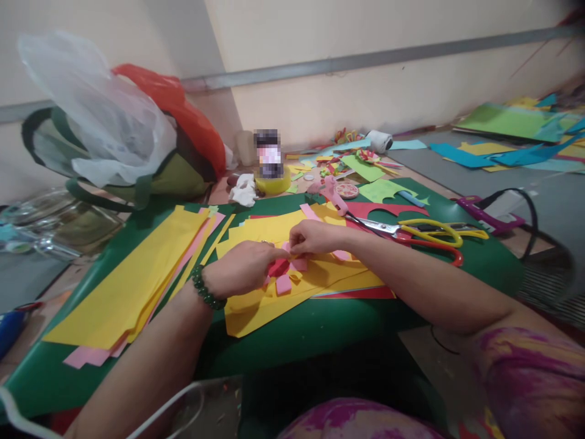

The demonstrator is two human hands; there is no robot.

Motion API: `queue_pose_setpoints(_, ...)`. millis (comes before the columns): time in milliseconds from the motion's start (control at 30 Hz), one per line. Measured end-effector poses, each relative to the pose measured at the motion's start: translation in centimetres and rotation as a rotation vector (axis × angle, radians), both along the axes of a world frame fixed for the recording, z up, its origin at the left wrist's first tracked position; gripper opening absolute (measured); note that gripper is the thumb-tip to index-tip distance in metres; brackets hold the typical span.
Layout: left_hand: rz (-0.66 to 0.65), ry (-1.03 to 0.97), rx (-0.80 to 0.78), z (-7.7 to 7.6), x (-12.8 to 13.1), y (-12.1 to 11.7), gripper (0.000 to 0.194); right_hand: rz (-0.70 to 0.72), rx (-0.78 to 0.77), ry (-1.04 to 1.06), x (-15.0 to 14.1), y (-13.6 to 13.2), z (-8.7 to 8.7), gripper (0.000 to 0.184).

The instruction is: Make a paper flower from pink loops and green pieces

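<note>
My left hand (245, 268), with a green bead bracelet (206, 288) at the wrist, reaches in low over yellow paper sheets (256, 317). Its fingers are closed, the index finger pointing at the other hand, and a red paper piece (278, 267) lies just under them. My right hand (315, 236) meets it from the right in a pinch, the fingertips nearly touching. Whatever either hand grips is too small or hidden to make out. Around the fingertips lie small pink paper squares (284, 284) and a curled yellow paper strip (295, 276).
Scissors (379, 226) with yellow and red handles lie beyond my right forearm, near a pink glue gun (335, 196). Long yellow sheets (123, 280) lie at left on the green mat (292, 347). A bag (187, 174) stands behind; paper scraps (361, 164) litter the back.
</note>
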State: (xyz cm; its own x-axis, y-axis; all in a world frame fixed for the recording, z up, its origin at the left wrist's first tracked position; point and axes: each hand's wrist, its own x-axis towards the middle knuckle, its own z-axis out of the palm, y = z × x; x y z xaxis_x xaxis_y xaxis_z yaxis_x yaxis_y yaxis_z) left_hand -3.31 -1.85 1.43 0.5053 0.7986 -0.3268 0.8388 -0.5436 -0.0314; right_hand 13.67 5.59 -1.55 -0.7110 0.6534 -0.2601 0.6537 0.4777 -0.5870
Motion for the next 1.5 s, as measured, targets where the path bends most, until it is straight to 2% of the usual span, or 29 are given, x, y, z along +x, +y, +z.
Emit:
queue_pose_setpoints(100,-0.012,0.002,0.021,-0.3,0.1,0.0,0.061,0.016,0.046,-0.007,-0.1,0.3,-0.4,0.009)
queue_pose_setpoints(300,-0.042,-0.017,0.032,-1.0,0.0,0.2,0.055,0.009,0.113,-0.027,-0.1,0.2,-0.6,0.01)
queue_pose_setpoints(567,-0.007,-0.012,0.0,-0.1,0.0,-0.2,0.056,-0.104,0.171,-0.06,0.4,-0.1,0.5,0.011)
queue_pose_setpoints(900,-0.05,-0.006,0.021,-0.6,0.2,-0.1,0.042,-0.134,0.228,-0.039,0.9,-0.1,0.7,0.013)
queue_pose_setpoints(1033,-0.049,-0.009,0.012,-0.2,0.3,-0.3,0.043,-0.19,0.259,0.042,0.8,0.1,0.5,0.016)
queue_pose_setpoints(1133,0.025,-0.057,-0.039,0.4,0.0,0.0,0.044,-0.17,0.275,0.172,0.1,0.2,-0.4,0.017)
queue_pose_setpoints(1200,0.11,-0.15,-0.048,0.6,-0.5,0.4,0.042,-0.106,0.221,0.216,-0.4,0.3,-1.2,0.023)
queue_pose_setpoints(1333,0.237,-0.312,0.111,0.5,-1.7,1.3,0.033,-0.036,0.148,0.186,-0.9,0.4,-2.2,0.033)
queue_pose_setpoints(1500,0.32,-0.308,0.268,0.2,-2.2,1.7,0.031,-0.1,0.093,0.171,-0.7,0.5,-2.2,0.035)
